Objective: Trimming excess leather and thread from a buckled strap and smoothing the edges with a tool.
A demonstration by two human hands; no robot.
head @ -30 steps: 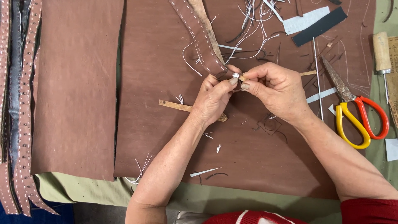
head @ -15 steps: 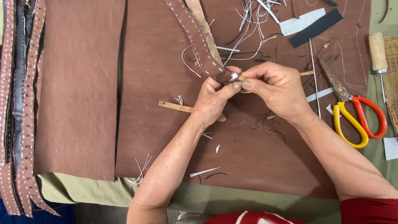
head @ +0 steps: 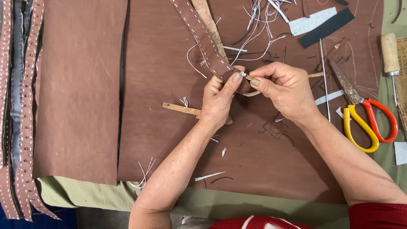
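Both hands pinch: left hand [head: 218,99] clamps stitched brown leather strap [head: 202,37] end, right hand [head: 285,91] grips small metal piece [head: 243,74]; strap runs up-left.

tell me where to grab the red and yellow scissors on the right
Judging by their pose, take the scissors by the two loop handles, coming from the near right. The loops lie flat and clear, while the rusty blades point up and left toward the thin metal rod.
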